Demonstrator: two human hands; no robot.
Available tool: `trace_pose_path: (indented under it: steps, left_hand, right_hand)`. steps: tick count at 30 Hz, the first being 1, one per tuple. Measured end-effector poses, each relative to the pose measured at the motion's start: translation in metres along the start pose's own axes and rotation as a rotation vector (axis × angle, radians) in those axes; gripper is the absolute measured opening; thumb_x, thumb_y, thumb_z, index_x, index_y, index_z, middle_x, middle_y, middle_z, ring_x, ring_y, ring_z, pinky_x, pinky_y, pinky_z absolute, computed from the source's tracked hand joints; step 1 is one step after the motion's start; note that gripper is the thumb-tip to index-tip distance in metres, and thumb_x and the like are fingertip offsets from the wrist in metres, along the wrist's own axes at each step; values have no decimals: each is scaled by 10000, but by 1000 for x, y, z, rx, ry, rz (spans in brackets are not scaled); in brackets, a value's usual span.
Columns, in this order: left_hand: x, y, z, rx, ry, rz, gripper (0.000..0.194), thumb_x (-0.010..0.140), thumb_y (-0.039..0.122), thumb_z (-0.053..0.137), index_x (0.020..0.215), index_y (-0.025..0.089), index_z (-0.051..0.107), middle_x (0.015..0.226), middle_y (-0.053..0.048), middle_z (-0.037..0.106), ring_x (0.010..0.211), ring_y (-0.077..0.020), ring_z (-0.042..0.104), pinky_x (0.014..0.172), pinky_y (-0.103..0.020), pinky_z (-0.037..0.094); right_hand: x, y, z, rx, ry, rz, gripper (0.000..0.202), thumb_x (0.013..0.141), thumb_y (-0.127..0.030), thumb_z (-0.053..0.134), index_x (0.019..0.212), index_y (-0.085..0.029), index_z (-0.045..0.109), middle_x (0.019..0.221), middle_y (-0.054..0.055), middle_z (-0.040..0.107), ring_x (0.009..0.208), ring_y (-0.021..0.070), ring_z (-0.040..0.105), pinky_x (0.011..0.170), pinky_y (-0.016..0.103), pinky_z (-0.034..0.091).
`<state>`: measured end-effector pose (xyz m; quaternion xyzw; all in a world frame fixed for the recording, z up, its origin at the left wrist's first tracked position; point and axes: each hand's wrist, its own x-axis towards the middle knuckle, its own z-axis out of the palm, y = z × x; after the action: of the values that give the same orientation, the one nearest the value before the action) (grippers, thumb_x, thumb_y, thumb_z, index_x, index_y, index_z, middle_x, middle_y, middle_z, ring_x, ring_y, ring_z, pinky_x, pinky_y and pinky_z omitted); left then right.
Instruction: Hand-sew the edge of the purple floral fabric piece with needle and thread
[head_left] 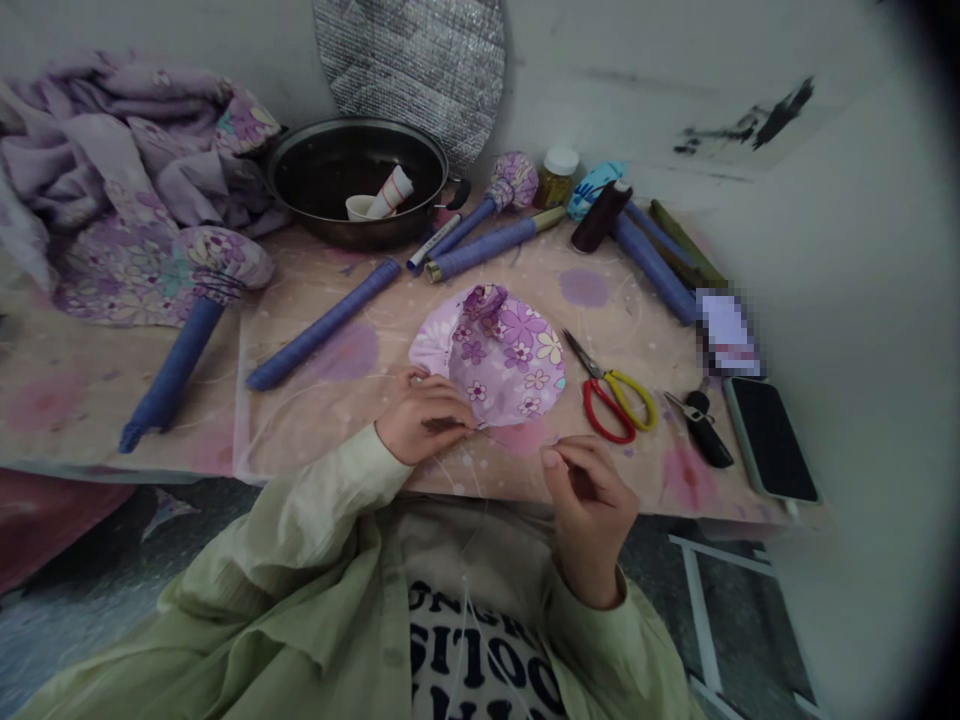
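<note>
A round piece of purple floral fabric (517, 365), gathered and folded over along its left and top, lies on the table near its front edge. My left hand (431, 415) pinches the fabric's lower left edge between thumb and fingers. To the right of the fabric and apart from it, my right hand (589, 490) is raised with thumb and forefinger pressed together; what they hold is too small to make out. A thin white thread (466, 580) hangs down in front of my shirt. Red-and-yellow scissors (615, 400) lie just beyond my right hand, blades partly apart.
On the patterned table (300, 430) are blue-wrapped sticks (326, 325), a black pan (360, 225), a marker (433, 243), a jar (557, 178), a dark thread spool (601, 216), small snips (705, 430) and a phone (772, 440). Bunched purple cloth (135, 170) lies at left; a wall stands behind.
</note>
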<state>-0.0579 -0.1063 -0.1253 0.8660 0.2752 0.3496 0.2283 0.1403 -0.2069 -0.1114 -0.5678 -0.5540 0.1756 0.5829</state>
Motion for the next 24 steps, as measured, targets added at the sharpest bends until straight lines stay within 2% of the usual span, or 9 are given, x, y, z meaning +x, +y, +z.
trace_pose_path:
  steps: [3,6,10,12,16,24]
  left_hand:
    - [0,1,0,-6,-20,-6,136,865,274,622,764,219,694,798,-4,752,812,-174,649,837,-362,319]
    - [1,3,2,7,-22,-29,135,861,269,616,762,217,690,791,-8,750,813,-174,649,838,-362,320]
    - [5,8,3,6,2,-56,100,842,228,623,756,208,670,784,0,739,809,-172,648,822,-355,327]
    - [7,12,4,5,8,-88,74,827,205,628,763,202,664,797,2,736,814,-173,646,827,-357,328]
    - [10,18,5,20,41,-180,51,801,201,643,755,202,665,803,-1,735,832,-184,639,867,-381,328]
    - [10,16,9,-32,84,-236,27,771,195,674,744,194,672,776,-26,728,825,-200,635,827,-370,426]
  right_hand:
    - [3,1,7,71,25,57,79,832,-156,629,769,-202,644,704,-3,586,666,128,560,549,246,430]
    - [8,1,19,263,9,224,108,891,-257,572,805,-199,603,704,-14,582,572,105,563,520,241,446]
    - [15,0,33,572,-24,431,124,934,-335,512,884,-225,541,920,-4,648,494,65,584,467,224,445]
    - [18,-1,37,648,-39,455,112,944,-339,498,900,-239,522,866,-24,657,501,70,597,469,217,443]
    - [20,-4,36,646,-55,430,123,942,-341,506,882,-234,514,689,-54,626,550,93,613,513,227,465]
    - [6,-3,22,534,-46,408,133,942,-324,518,859,-222,532,632,-61,567,563,86,565,531,231,443]
